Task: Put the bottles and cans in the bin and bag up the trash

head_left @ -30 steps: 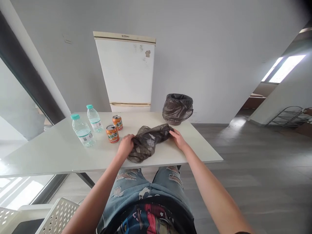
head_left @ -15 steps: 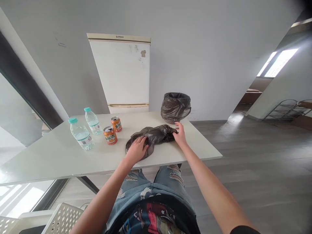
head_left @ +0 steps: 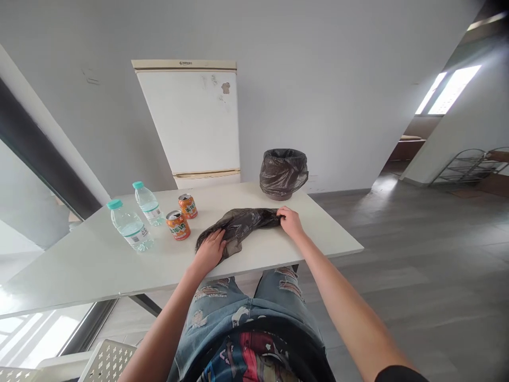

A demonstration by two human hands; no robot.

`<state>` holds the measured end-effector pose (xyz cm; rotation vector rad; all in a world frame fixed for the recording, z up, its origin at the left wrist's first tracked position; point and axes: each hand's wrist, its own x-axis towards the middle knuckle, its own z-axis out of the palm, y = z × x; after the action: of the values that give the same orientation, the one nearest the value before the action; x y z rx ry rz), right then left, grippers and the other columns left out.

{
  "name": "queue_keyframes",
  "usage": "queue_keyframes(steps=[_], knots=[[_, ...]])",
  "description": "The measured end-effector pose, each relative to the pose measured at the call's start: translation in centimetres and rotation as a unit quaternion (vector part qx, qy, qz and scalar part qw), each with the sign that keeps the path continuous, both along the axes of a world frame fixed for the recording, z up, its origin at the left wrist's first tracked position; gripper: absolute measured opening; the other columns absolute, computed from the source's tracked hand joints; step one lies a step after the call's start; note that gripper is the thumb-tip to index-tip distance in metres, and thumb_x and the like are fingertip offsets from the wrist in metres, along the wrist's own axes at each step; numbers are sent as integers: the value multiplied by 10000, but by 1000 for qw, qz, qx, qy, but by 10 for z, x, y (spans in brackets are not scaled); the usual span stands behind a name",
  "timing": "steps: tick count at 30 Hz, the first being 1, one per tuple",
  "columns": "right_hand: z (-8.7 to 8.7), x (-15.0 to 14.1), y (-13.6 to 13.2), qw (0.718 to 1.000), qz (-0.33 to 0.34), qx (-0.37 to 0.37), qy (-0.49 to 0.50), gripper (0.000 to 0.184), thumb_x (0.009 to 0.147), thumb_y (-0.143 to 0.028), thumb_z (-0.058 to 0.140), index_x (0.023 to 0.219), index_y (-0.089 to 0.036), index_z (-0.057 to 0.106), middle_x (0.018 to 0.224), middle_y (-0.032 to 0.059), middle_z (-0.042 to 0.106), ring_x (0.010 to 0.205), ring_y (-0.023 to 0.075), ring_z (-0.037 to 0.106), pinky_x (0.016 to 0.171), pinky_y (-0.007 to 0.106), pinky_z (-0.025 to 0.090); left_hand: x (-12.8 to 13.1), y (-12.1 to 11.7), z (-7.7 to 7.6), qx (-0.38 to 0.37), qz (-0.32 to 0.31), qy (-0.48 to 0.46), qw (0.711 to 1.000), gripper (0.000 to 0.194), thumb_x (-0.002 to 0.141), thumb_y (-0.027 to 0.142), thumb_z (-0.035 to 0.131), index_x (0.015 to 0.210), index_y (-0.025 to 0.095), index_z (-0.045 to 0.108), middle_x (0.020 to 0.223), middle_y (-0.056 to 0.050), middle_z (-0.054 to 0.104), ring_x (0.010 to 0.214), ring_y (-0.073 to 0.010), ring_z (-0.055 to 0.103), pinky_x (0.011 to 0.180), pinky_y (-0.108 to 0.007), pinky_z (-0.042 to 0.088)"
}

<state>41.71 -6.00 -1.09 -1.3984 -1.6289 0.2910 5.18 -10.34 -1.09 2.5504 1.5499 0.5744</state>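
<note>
Head cam: bag (head_left: 247, 225) lies on counter (head_left: 326, 232), R of 2 cans (head_left: 178, 228). R hand (head_left: 291, 221) grip pinches bag's R end; L hand (head_left: 210, 250) rests on L end, can't tell if grip pinches.

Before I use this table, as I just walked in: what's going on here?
Someone's left hand lies over one end of a dark plastic bag on a table, and their right hand grips the other end. Two bottles and two cans stand to the left; a bag-lined bin stands near the far right corner.
</note>
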Motion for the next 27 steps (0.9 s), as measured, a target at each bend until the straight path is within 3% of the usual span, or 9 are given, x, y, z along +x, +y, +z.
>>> queue_keyframes(steps=[5, 8, 11, 14, 16, 19, 21, 23, 27], knots=[[-5, 12, 2, 985, -159, 5, 71, 195, 687, -151, 471, 710, -228, 648, 1099, 139, 679, 1020, 291, 643, 1016, 438, 494, -18, 0, 7, 41, 0, -29, 999, 476, 981, 164, 412, 1365, 172, 692, 1438, -121, 683, 1344, -290, 635, 1168, -466, 493], [-5, 15, -1, 964, -244, -1, 105, 331, 706, -160, 468, 964, -181, 674, 1165, 208, 617, 1077, 350, 614, 981, 503, 495, -25, -3, 13, 61, 39, -60, 996, 430, 941, 164, 481, 1282, 228, 735, 1287, -88, 767, 1189, -307, 715, 1046, -464, 579], [2, 13, -7, 956, -268, 25, 115, 551, 716, -132, 432, 1242, -154, 592, 1306, 221, 574, 1243, 356, 563, 1049, 506, 463, -20, -14, 28, 91, 65, -108, 988, 318, 990, 327, 544, 1230, 243, 735, 1219, -89, 784, 1141, -309, 725, 1018, -452, 583], [11, 5, -13, 964, -226, 117, 78, 603, 765, -103, 369, 1331, -190, 557, 1493, 161, 514, 1443, 291, 445, 1196, 467, 361, 4, -26, 52, 135, 90, -150, 975, 390, 1056, 468, 458, 1214, 216, 710, 1209, -112, 766, 1151, -306, 702, 1036, -448, 554], [13, -2, -15, 974, -169, 147, 26, 561, 847, -121, 331, 1342, -200, 582, 1550, 133, 499, 1491, 279, 410, 1241, 466, 315, 33, -27, 65, 140, 57, -149, 977, 430, 1082, 459, 391, 1252, 195, 685, 1258, -125, 743, 1203, -299, 678, 1081, -444, 521], [9, -11, -11, 993, -81, 27, -84, 530, 984, -224, 274, 1404, -162, 592, 1591, 173, 483, 1495, 334, 423, 1241, 541, 305, 89, -10, 70, 110, -83, -85, 987, 525, 1058, 516, 436, 1413, 163, 595, 1479, -160, 628, 1427, -312, 536, 1223, -463, 388], [4, -15, -8, 987, -19, -60, -150, 541, 1022, -282, 281, 1449, -143, 584, 1587, 206, 496, 1482, 367, 450, 1224, 592, 313, 126, 11, 62, 76, -183, -17, 980, 770, 1007, 651, 468, 1554, 108, 456, 1632, -220, 459, 1559, -359, 365, 1291, -512, 247], [-2, -15, -6, 974, 54, -94, -201, 515, 1007, -313, 395, 1458, -181, 607, 1549, 180, 560, 1466, 357, 486, 1236, 575, 318, 154, 35, 48, 43, -247, 36, 967, 981, 961, 757, 448, 1632, 54, 311, 1706, -265, 298, 1623, -388, 201, 1316, -536, 114], [-6, -12, -8, 943, 151, -113, -276, 562, 918, -306, 586, 1479, -274, 623, 1576, 102, 555, 1532, 340, 416, 1299, 535, 233, 176, 63, 17, -31, -294, 58, 954, 1164, 899, 855, 433, 1678, 33, 161, 1726, -289, 205, 1636, -404, 129, 1307, -539, 87]])
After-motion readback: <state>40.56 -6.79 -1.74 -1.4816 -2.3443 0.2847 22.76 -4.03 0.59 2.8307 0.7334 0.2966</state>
